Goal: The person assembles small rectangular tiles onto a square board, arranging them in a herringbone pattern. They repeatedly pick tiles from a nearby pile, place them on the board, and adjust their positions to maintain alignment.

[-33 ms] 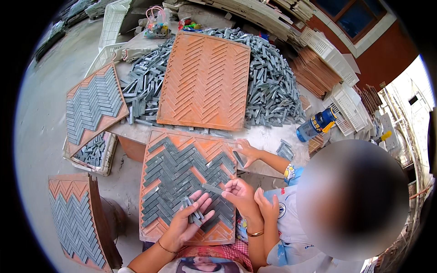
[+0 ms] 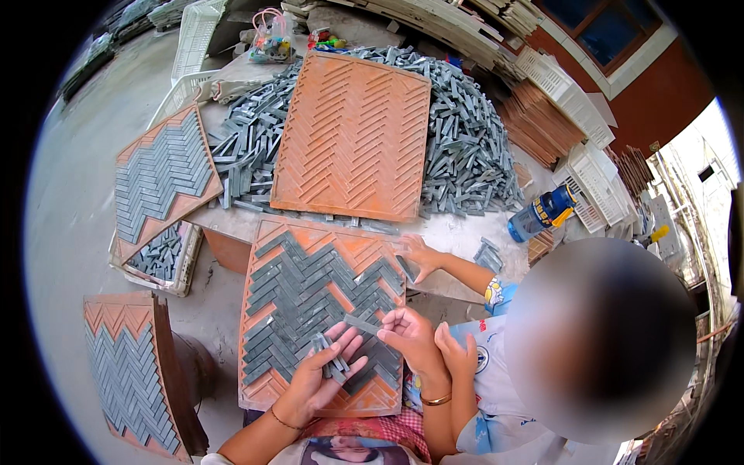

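Note:
An orange mould board (image 2: 256,387) with a herringbone pattern of slots lies before me, most of its slots filled with dark grey stone strips (image 2: 298,271). My left hand (image 2: 319,380) is palm up over its lower part, fingers curled loosely round several loose strips (image 2: 332,361). Between the thumb and fingers of my right hand (image 2: 415,341) is a single grey strip (image 2: 361,324), its free end near my left fingertips. Another person's hand (image 2: 420,256) touches a strip (image 2: 404,268) at the board's right edge. That person's other hand (image 2: 459,353) rests against my right forearm.
Behind the board, an unfilled orange mould (image 2: 353,139) lies on a large heap of strips (image 2: 465,147). Partly filled moulds (image 2: 167,174) stand at left, above a crate of strips (image 2: 186,263). A blue bottle (image 2: 539,213), white crates (image 2: 593,186) and stacked boards (image 2: 535,124) are at right.

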Tool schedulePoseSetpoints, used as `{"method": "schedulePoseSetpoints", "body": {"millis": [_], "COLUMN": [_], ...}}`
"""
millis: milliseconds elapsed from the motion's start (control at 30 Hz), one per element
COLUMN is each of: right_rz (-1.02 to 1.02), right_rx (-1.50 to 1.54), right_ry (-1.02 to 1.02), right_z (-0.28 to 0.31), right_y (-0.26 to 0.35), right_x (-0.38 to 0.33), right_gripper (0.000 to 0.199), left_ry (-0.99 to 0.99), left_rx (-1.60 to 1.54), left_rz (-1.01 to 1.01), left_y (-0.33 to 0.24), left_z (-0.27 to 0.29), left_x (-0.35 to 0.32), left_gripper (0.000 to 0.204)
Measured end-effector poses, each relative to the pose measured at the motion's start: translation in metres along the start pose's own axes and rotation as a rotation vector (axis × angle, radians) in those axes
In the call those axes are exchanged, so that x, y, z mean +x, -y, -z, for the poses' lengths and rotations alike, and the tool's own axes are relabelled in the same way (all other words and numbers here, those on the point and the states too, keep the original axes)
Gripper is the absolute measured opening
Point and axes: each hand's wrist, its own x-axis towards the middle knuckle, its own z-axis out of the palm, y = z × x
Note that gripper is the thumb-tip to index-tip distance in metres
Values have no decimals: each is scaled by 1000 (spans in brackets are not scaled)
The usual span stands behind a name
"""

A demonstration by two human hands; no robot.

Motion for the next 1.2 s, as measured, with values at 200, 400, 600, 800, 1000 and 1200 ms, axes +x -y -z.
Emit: {"method": "schedulePoseSetpoints", "body": {"millis": [200,400,600,800,1000,1200], "right_rz": [-16,455,566,512,323,497], "right_rx": [-130,-865,-1156,-945,-503,-1013], "right_ry": [88,-426,-600,-476,49,-84], "right_z": [-11,19,5,6,-35,-3], "right_y": [-6,-25,-20,-18,-16,-10], "right_x": [-14,38,51,37,-25,-15], "right_gripper": [13,12,16,20,25,24], "left_ry": [20,8,39,-55,-55,78], "left_rx": [-57,-54,-16,-34,-16,-73], "left_rz": [-13,-43,-86,-139,-117,-20], "left_y": [1,2,-11,-30,-17,-17], "left_z": [2,4,12,18,23,47], "left_x": [2,-3,-18,-40,-46,-54], "left_gripper": [49,28,29,27,48,28]}}
